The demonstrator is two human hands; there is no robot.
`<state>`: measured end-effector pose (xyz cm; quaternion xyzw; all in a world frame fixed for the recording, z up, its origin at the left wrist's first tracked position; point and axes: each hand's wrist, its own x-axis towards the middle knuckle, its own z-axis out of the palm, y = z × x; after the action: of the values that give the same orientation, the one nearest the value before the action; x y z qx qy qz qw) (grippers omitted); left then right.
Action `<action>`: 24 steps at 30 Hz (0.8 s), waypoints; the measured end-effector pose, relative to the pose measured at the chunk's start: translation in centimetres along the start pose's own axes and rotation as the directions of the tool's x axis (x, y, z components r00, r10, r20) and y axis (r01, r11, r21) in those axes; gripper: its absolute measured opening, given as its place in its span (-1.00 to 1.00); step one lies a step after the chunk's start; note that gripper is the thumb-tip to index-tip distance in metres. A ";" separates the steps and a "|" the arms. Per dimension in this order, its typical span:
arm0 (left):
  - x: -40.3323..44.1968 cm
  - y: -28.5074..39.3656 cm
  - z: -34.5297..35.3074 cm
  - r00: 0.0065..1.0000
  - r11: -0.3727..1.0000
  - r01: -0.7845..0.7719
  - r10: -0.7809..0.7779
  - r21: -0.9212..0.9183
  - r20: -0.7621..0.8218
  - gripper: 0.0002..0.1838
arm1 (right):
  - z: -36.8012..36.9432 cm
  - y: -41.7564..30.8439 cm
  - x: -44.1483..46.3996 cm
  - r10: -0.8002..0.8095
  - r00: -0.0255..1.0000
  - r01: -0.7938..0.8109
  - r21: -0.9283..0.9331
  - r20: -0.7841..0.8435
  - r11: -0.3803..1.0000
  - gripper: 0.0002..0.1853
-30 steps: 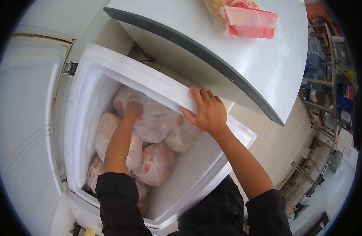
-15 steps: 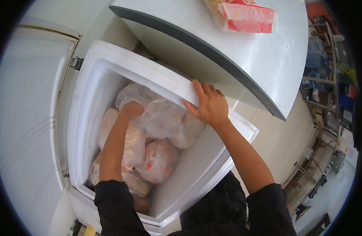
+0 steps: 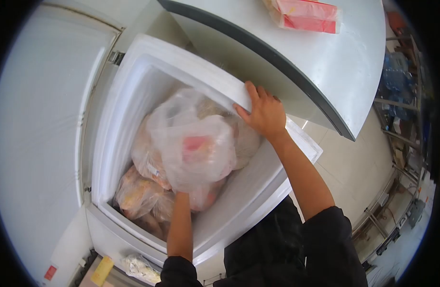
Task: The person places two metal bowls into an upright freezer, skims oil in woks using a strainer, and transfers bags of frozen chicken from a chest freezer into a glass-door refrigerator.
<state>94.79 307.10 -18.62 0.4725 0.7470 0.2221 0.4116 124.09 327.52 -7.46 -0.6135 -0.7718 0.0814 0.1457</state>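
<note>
A white chest freezer (image 3: 105, 158) stands open below me, holding several plastic bags of food. My left hand (image 3: 182, 198) reaches into it, its fingers covered by a cloudy white plastic bag (image 3: 167, 158) that shows something pink and red inside. That bag is raised over the others and has shifted along with my hand. With fingers over the outside and thumb on the inner side, my right hand (image 3: 267, 113) grips the freezer's rim (image 3: 224, 86). Clear bags with pale orange contents (image 3: 138, 193) lie at the near left of the freezer.
Beyond the freezer is a metal-topped table (image 3: 325, 71) with a dark edge, bearing a red and clear packet (image 3: 308, 19). The raised white lid (image 3: 43, 105) stands at left. Shelving (image 3: 397, 103) with plastic bottles runs along the right, past the tiled floor (image 3: 344, 148).
My left hand has drawn back toward me, and the white bag has come up and nearer with it. The right hand keeps its place on the rim. My view has shifted slightly.
</note>
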 end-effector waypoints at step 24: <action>-29.3 3.4 -2.3 0.785 0.091 -0.214 -0.576 -0.973 -0.227 -0.47 | -18.7 -11.5 -16.5 -0.737 0.575 -0.468 0.881 0.356 0.060 -0.30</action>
<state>101.00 282.69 -3.02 -0.1193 0.5441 0.7296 0.3966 122.94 307.79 11.59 -0.1285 -0.5256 0.8249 0.1636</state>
